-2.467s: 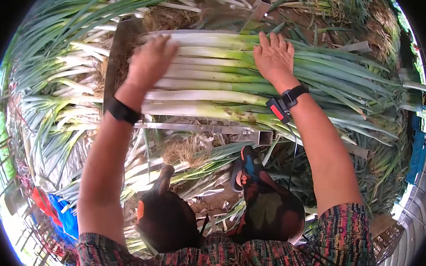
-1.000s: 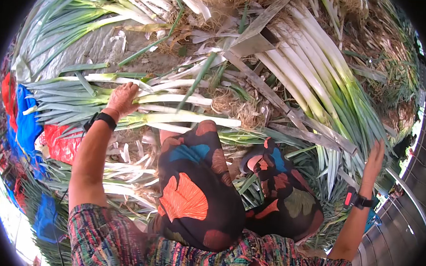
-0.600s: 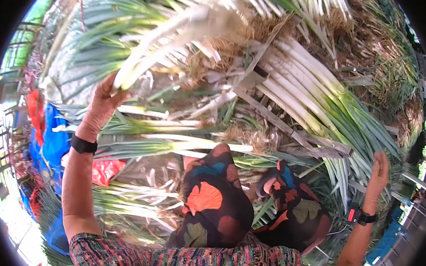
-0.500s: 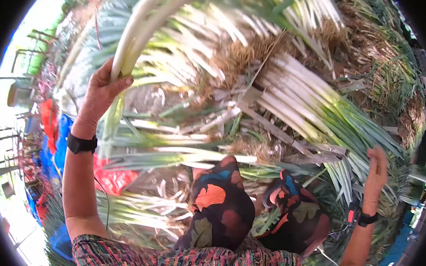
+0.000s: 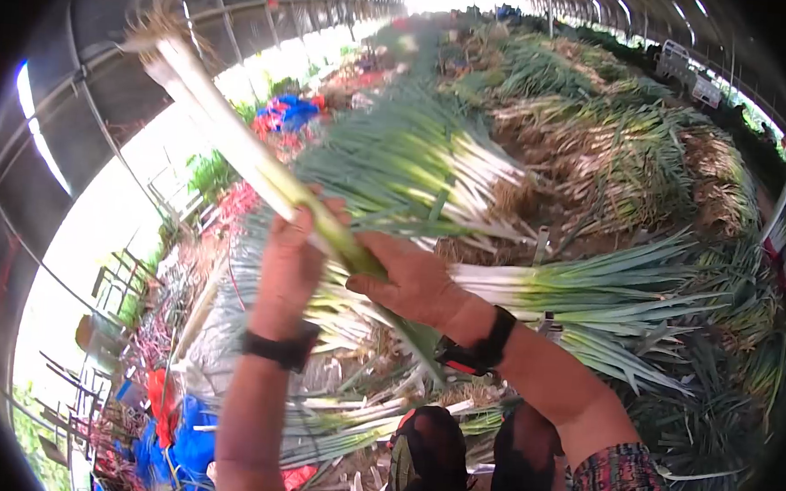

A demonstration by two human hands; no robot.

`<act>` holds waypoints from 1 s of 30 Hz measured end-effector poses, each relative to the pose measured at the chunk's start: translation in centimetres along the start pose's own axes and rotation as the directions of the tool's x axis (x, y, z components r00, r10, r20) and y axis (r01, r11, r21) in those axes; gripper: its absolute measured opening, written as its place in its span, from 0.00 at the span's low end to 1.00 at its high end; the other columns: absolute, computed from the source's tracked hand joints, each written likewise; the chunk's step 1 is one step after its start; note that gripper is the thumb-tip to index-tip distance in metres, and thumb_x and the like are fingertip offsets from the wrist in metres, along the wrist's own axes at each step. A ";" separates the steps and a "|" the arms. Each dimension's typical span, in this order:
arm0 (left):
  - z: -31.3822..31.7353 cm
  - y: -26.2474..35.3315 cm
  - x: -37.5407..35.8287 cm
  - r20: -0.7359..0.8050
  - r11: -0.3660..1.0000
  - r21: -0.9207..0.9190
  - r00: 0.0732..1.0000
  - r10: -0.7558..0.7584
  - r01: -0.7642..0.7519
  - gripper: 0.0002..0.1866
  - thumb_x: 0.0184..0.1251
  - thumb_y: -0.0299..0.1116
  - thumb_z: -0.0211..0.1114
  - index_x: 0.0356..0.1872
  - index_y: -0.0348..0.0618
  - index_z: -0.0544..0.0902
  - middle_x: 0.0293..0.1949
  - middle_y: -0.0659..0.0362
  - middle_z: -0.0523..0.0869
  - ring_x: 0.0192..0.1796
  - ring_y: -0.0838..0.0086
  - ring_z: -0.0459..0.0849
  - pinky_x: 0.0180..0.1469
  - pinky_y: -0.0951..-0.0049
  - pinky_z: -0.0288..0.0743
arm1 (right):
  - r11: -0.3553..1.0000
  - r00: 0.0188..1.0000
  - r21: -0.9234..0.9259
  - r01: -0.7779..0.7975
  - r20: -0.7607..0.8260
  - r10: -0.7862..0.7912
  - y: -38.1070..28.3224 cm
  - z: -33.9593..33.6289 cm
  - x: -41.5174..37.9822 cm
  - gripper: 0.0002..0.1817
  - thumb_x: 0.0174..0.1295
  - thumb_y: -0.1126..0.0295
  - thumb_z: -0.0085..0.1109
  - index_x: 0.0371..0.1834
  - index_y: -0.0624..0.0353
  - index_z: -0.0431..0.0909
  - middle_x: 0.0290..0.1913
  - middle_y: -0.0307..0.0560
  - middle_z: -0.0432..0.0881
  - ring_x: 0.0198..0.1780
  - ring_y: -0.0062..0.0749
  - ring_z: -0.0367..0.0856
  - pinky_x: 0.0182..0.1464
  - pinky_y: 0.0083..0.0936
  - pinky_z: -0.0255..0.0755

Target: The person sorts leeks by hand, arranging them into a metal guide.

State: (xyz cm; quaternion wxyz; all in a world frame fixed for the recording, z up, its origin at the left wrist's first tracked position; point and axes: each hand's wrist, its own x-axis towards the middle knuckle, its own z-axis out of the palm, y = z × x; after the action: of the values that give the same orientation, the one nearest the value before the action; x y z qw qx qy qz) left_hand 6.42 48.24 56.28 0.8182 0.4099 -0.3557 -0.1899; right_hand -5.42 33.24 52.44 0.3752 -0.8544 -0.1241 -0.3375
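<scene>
Long green onions (image 5: 237, 150) are held up at a slant before me, roots up at the upper left and green part down toward the lower right. My left hand (image 5: 285, 270) is closed around the stalks at about their middle. Just to the right, my right hand (image 5: 409, 278) grips the green part, thumb along the near side. Motion blurs both hands slightly, and I cannot make out exactly how many stalks there are. Below and to the right of the hands lies a bundle of green onions (image 5: 534, 286) with white ends pointing left.
Behind the hands spreads a large pile of green onions (image 5: 416, 161). More heaps (image 5: 589, 136) stretch back through the tunnel greenhouse. Blue plastic (image 5: 192, 436) and red plastic (image 5: 161, 407) lie at the lower left. A white vehicle (image 5: 689, 75) stands far right.
My view has tilted up. My right hand has come from the far right, open, and closed on the green onions. The held stalks now slant with their roots at the upper left.
</scene>
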 end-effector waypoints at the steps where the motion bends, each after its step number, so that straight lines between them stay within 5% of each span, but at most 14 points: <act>1: 1.5 -0.9 -0.4 -0.046 0.999 -0.025 0.999 -0.023 0.022 0.25 0.71 0.44 0.65 0.62 0.43 0.70 0.50 0.50 0.84 0.52 0.60 0.84 0.60 0.59 0.79 | 0.997 0.998 -0.048 -0.056 -0.007 0.056 -0.6 -0.8 -0.1 0.24 0.63 0.52 0.62 0.54 0.57 0.73 0.47 0.61 0.81 0.48 0.58 0.81 0.47 0.46 0.74; 4: 5.4 -3.3 -1.2 -0.049 0.974 -0.225 0.999 -0.025 0.014 0.27 0.72 0.43 0.63 0.64 0.39 0.68 0.56 0.47 0.80 0.60 0.57 0.79 0.68 0.55 0.71 | 0.950 0.967 -0.184 -0.251 -0.014 0.253 -1.2 -3.9 -1.7 0.18 0.63 0.54 0.61 0.46 0.55 0.72 0.40 0.56 0.82 0.44 0.56 0.81 0.43 0.48 0.74; 11: 11.8 -6.9 -4.0 0.007 0.867 -0.482 0.990 -0.140 0.126 0.22 0.78 0.46 0.54 0.66 0.49 0.68 0.62 0.51 0.77 0.65 0.57 0.75 0.68 0.50 0.68 | 0.839 0.987 -0.520 -0.159 -0.102 0.124 -2.6 -11.7 -9.1 0.18 0.60 0.59 0.63 0.48 0.54 0.74 0.41 0.53 0.82 0.46 0.54 0.81 0.45 0.45 0.74; 15: 15.1 -10.0 -6.3 -0.004 0.817 -0.560 0.986 -0.169 0.137 0.21 0.79 0.44 0.52 0.66 0.47 0.67 0.61 0.51 0.77 0.64 0.57 0.76 0.67 0.50 0.70 | 0.846 0.981 -0.497 -0.196 -0.090 0.174 -4.8 -13.5 -12.2 0.20 0.61 0.57 0.61 0.53 0.53 0.75 0.41 0.55 0.82 0.46 0.55 0.81 0.47 0.45 0.74; 21: 18.5 -12.3 -10.5 -0.110 0.834 -0.500 0.938 -0.329 0.233 0.16 0.78 0.36 0.55 0.60 0.43 0.67 0.54 0.50 0.80 0.57 0.60 0.81 0.60 0.54 0.76 | 0.718 0.735 -0.464 -0.519 0.186 0.652 -7.5 -15.1 -15.9 0.24 0.60 0.55 0.63 0.56 0.56 0.77 0.46 0.56 0.82 0.46 0.52 0.82 0.48 0.40 0.74; 25: 19.0 -13.8 -13.4 -0.124 0.811 -0.521 0.917 -0.380 0.266 0.13 0.77 0.34 0.57 0.55 0.43 0.68 0.48 0.52 0.80 0.50 0.61 0.82 0.54 0.56 0.78 | 0.884 0.871 -0.289 -0.368 0.226 0.436 -5.2 -15.1 -20.1 0.27 0.60 0.48 0.65 0.49 0.61 0.76 0.40 0.55 0.83 0.44 0.54 0.82 0.48 0.44 0.73; 26: 19.9 -13.2 -14.1 -0.157 0.798 -0.530 0.891 -0.425 0.287 0.14 0.77 0.34 0.57 0.56 0.43 0.68 0.48 0.51 0.80 0.50 0.61 0.82 0.53 0.57 0.78 | 0.833 0.808 0.018 -0.553 0.256 0.531 -5.4 -14.6 -21.0 0.27 0.62 0.48 0.66 0.48 0.63 0.75 0.37 0.48 0.82 0.42 0.43 0.84 0.45 0.38 0.76; 27: 19.8 -13.3 -15.0 -0.118 0.804 -0.502 0.896 -0.428 0.317 0.14 0.77 0.34 0.57 0.57 0.43 0.69 0.49 0.51 0.80 0.51 0.62 0.81 0.53 0.58 0.78 | 0.738 0.727 0.137 -0.661 0.361 0.584 -5.7 -14.4 -21.8 0.27 0.63 0.48 0.65 0.50 0.62 0.74 0.37 0.45 0.82 0.41 0.36 0.82 0.45 0.32 0.75; 29: 19.5 -13.5 -16.0 -0.033 0.817 -0.441 0.902 -0.430 0.373 0.14 0.77 0.35 0.56 0.57 0.43 0.69 0.50 0.51 0.80 0.51 0.63 0.81 0.53 0.58 0.78 | 0.463 0.555 0.314 -0.829 0.570 0.606 -6.0 -14.6 -23.3 0.28 0.64 0.48 0.65 0.54 0.60 0.73 0.38 0.38 0.81 0.40 0.24 0.78 0.44 0.22 0.72; 30: 18.9 -12.8 -15.8 -0.006 0.885 -0.305 0.928 -0.372 0.353 0.15 0.78 0.38 0.56 0.57 0.41 0.70 0.49 0.51 0.81 0.50 0.65 0.82 0.52 0.60 0.79 | 0.444 0.516 0.273 -0.854 0.557 0.651 -6.5 -15.0 -23.6 0.27 0.64 0.47 0.65 0.53 0.58 0.73 0.38 0.37 0.81 0.39 0.17 0.76 0.43 0.18 0.71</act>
State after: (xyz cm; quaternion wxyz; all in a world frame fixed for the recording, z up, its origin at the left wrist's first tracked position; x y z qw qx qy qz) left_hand -18.41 40.03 47.00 0.8316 0.3467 -0.2136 -0.3777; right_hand -33.25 27.82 47.61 0.6699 -0.7271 0.1237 0.0854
